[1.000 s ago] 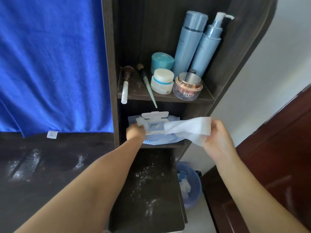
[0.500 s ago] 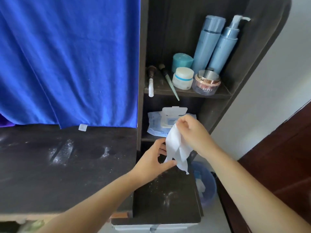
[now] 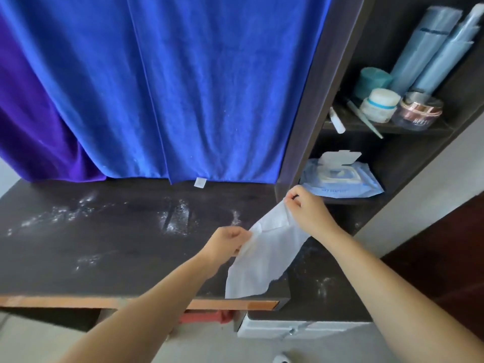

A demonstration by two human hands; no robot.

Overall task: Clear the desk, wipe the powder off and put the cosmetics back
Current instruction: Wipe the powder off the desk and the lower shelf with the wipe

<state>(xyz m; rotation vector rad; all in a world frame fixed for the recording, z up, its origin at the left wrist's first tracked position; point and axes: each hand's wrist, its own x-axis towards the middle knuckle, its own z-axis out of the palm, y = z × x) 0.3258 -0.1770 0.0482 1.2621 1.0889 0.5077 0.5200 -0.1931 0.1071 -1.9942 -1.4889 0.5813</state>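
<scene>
A white wet wipe [image 3: 267, 255] hangs spread between my two hands above the right part of the dark desk [image 3: 125, 260]. My left hand [image 3: 226, 242] pinches its left edge and my right hand [image 3: 307, 208] pinches its top corner. White powder [image 3: 175, 218] lies in streaks and patches across the desk top. The blue wipes pack [image 3: 340, 179] lies on the lower shelf with its white lid flipped up. Jars [image 3: 379, 104], two tall blue bottles [image 3: 429, 45] and makeup brushes [image 3: 365, 119] stand on the upper shelf.
A blue cloth [image 3: 170, 87] and a purple cloth [image 3: 28, 127] hang behind the desk. The dark shelf unit [image 3: 309, 100] rises at the desk's right end, over a lower powder-dusted cabinet top [image 3: 319, 284]. A dark red door [image 3: 445, 258] is at right.
My right hand pulled the wipe free of the pack and brought it down over the desk. My left hand left the pack and took the wipe's edge; the wipe now hangs unfolded. The view swung left.
</scene>
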